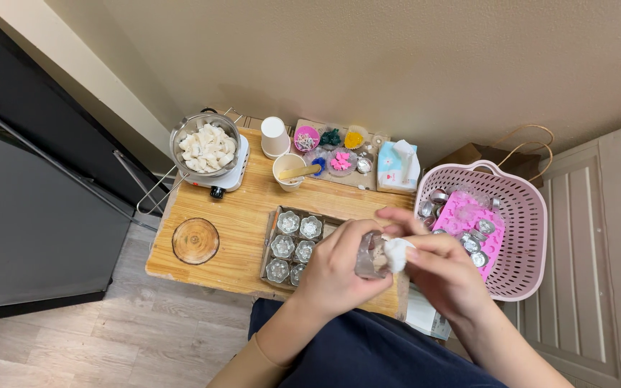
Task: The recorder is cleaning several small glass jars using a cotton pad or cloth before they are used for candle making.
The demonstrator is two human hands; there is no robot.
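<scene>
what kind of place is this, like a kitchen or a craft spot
Probably a home craft corner, perhaps for candle making. A small wooden table against a wall holds a pot of white chunks on a hot plate, a tray of small clear moulds, and a pink basket stands beside it.

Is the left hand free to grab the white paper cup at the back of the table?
Probably not right now: the left hand is holding a small clear mold. The path to the cup looks open, though.
</scene>
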